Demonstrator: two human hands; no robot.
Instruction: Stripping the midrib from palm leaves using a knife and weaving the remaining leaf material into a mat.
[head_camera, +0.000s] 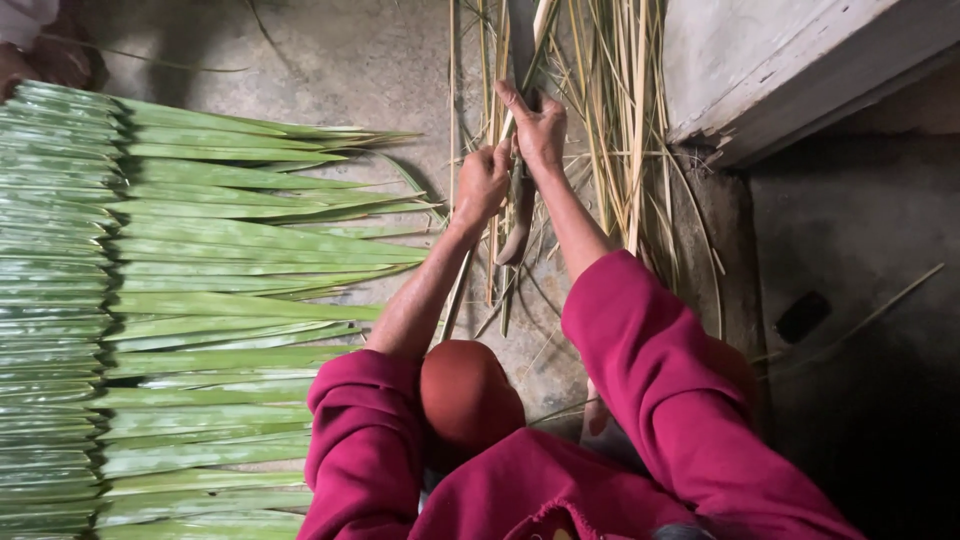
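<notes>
1. Left hand (482, 185): fingers closed round a thin pale strip (468, 270), a palm-leaf midrib by its look, which runs from the fist down toward the person's knee (468, 395).
2. Right hand (538, 128): fingers wrapped on the grip of a long knife (517, 215); the index finger lies stretched along its far part. The blade reaches near-ward between the two wrists, its tip beside the left forearm. The two hands are touching or almost so.
3. Position of the work: strip and knife meet at the hands, at the far middle of the scene, over the concrete floor (340, 60).
4. Judgement on technique: the strip is best kept taut and the blade at a shallow angle, edge turned away from the holding fingers, since these sit just beside it.
5. Bundle of split stalks and midribs (615, 110): lies just right of the hands and partly under them; loose ends cross the strip and could snag the blade.
6. Sheet of green palm leaflets (180, 300), laid side by side: fills the left of the scene, apart from the hands.
7. Grey stone or concrete step (790, 60): far right, bounding the stalks.
8. Small dark flat object (802, 316): on the floor at right; kind not discernible.
</notes>
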